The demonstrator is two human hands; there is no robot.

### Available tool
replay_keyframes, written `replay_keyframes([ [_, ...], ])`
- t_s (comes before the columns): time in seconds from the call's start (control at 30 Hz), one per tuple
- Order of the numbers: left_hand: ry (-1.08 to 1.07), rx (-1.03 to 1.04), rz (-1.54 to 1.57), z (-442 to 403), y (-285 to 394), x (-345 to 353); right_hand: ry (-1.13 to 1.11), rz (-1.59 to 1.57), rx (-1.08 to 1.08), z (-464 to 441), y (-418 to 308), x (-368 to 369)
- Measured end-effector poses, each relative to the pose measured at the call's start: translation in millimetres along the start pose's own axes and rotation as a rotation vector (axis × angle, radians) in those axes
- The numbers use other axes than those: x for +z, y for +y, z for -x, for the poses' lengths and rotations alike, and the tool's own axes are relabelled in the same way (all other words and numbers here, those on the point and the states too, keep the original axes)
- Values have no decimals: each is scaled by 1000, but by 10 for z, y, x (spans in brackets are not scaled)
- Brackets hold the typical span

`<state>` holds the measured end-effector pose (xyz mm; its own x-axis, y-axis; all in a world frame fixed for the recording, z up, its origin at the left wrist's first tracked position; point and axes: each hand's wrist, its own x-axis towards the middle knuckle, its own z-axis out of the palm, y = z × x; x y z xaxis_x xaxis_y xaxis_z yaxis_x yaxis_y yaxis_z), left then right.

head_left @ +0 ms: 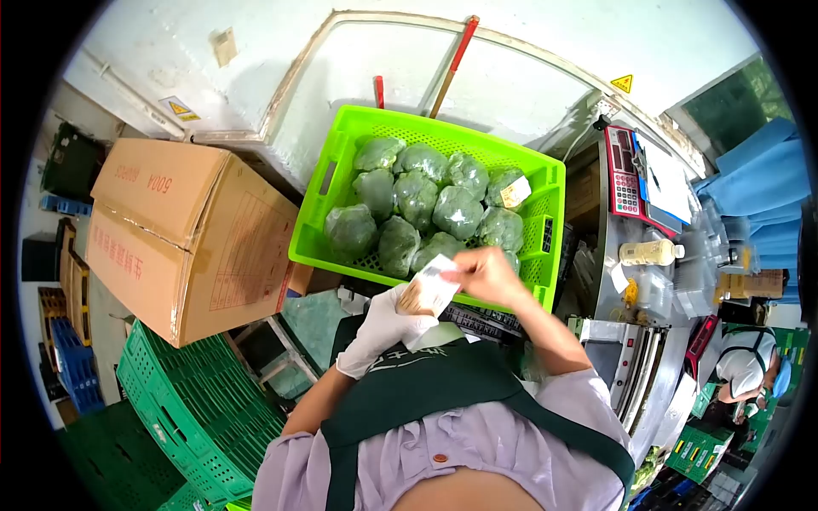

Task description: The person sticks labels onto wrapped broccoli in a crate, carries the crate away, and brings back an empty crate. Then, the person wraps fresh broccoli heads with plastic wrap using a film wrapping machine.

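Plastic-wrapped broccoli heads (415, 198) sit in a bright green crate (317, 213) in front of me. One at the right of the crate bears a white and orange label (515, 192). Gloved in white, my left hand (381, 330) is closed round a stack of labels (429, 289) just below the crate's near edge. My bare right hand (487, 277) pinches the upper right edge of that stack, over the crate's near side.
A large cardboard box (189, 230) stands left of the crate, above stacked green crates (192, 404). To the right are a red scale (626, 175), a bottle (652, 252) and a metal wrapping machine (609, 358). A co-worker (745, 362) is at the far right.
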<state>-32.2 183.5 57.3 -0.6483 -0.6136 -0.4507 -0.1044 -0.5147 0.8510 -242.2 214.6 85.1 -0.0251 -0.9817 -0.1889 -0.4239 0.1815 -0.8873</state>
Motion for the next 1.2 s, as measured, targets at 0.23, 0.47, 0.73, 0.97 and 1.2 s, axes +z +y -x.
replay_keyframes([
  [0.23, 319, -23, -259, 169, 459, -412, 606, -105, 270, -1207, 1499, -1361],
  [0.47, 1156, 345, -427, 759, 645, -1711, 439, -122, 423, -1916, 2090, -1365],
  [0.73, 943, 167, -264, 520, 357, -1237, 515, 721, 445, -2026, 2086, -1066],
  [0.97, 762, 47, -207, 224, 124, -965, 798, 779, 326, -2429, 2700, -216],
  [1.2, 586, 123, -218, 14, 334, -596, 825, 627, 312, -2353, 2530, -247],
])
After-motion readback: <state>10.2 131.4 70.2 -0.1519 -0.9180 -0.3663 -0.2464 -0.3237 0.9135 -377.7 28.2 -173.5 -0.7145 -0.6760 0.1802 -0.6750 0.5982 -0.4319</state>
